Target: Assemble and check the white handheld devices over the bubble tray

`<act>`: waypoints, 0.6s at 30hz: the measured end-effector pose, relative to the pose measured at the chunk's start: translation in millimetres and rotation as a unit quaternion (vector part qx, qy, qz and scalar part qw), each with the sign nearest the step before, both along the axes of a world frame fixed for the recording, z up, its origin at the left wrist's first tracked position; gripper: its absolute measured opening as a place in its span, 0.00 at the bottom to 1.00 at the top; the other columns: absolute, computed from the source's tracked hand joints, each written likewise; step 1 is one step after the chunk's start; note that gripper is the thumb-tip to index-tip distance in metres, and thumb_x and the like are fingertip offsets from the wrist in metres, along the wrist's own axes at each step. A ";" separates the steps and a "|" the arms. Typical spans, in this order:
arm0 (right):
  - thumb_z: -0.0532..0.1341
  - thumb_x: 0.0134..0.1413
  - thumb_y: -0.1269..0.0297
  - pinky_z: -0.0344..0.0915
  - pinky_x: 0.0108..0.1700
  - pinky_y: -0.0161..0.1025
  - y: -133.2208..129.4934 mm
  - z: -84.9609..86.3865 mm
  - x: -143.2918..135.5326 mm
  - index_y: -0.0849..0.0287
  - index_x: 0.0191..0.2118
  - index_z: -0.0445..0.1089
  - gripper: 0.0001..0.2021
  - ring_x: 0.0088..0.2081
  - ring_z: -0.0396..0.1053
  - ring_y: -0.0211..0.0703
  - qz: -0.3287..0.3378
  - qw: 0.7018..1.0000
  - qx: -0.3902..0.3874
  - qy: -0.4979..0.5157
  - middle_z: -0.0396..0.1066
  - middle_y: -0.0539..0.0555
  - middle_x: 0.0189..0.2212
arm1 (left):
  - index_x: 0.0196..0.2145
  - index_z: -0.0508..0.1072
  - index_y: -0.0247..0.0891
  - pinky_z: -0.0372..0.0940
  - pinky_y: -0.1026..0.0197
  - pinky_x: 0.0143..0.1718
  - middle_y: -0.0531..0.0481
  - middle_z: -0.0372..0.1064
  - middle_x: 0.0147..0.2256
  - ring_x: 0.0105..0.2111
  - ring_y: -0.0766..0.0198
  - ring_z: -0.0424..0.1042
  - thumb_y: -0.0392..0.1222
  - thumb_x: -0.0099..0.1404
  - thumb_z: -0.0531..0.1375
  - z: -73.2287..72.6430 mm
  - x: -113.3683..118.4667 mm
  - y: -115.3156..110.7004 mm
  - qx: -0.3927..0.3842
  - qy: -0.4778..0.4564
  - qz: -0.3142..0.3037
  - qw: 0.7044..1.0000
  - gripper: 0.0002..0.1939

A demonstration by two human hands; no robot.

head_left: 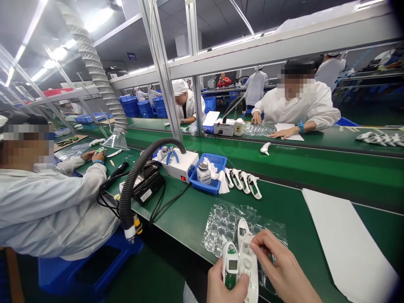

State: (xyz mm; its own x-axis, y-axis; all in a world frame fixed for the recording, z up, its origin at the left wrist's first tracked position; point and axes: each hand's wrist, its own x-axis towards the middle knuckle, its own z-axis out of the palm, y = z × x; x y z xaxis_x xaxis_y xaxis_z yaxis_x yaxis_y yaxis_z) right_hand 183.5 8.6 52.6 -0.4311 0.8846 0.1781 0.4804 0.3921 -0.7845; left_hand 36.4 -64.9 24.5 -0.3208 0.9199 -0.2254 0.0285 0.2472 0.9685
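My left hand (225, 287) grips a white thermometer half with a small screen and green circuit board (230, 265) near the table's front edge. My right hand (282, 269) holds a white plastic shell (249, 263) right beside it, the two parts touching. Another white shell (242, 229) lies just beyond them on a sheet of bubble wrap (227, 221) spread over the green table (284, 202).
Several white shells (243, 181) lie in a row beside a blue tray (208, 174) with a small bottle. A white box (181, 164), black device (147, 181), black hose (135, 181) stand left. White paper (344, 240) lies right. Co-workers sit left and across.
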 end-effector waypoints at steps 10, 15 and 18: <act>0.50 0.65 0.51 0.57 0.36 0.35 -4.6 -2.1 -1.5 0.55 0.35 0.60 0.14 0.32 0.58 0.37 -0.015 1.000 0.019 0.005 0.59 0.51 0.34 | 0.38 0.75 0.28 0.63 0.63 0.35 0.43 0.73 0.32 0.32 0.58 0.69 0.41 0.49 0.60 1.3 -1.6 -1.3 0.001 -0.021 -0.022 1.000 0.19; 0.53 0.60 0.44 0.60 0.33 0.33 -9.0 -9.2 -0.4 0.54 0.38 0.56 0.17 0.29 0.60 0.36 -0.061 0.996 -0.065 -0.008 0.59 0.48 0.29 | 0.45 0.75 0.29 0.65 0.64 0.38 0.43 0.74 0.36 0.37 0.57 0.70 0.41 0.49 0.63 -16.1 -0.9 -6.8 -0.005 -0.026 -0.016 1.000 0.24; 0.53 0.59 0.43 0.60 0.30 0.33 -13.7 -6.2 -7.2 0.55 0.35 0.54 0.19 0.27 0.59 0.35 -0.066 0.994 -0.089 0.002 0.57 0.47 0.28 | 0.48 0.74 0.31 0.65 0.63 0.43 0.43 0.74 0.41 0.42 0.54 0.71 0.42 0.49 0.64 -25.2 -2.7 -11.8 -0.026 -0.010 0.008 1.000 0.27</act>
State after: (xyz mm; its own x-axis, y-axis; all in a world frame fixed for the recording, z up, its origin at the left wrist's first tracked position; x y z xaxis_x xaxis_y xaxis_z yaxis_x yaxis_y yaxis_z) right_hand 176.3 -5.2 46.4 -0.3084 0.9511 0.0147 0.5149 0.1799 -0.8382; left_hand 33.7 -76.7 -0.7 -0.3308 0.9013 -0.2797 0.0053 0.2982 0.9545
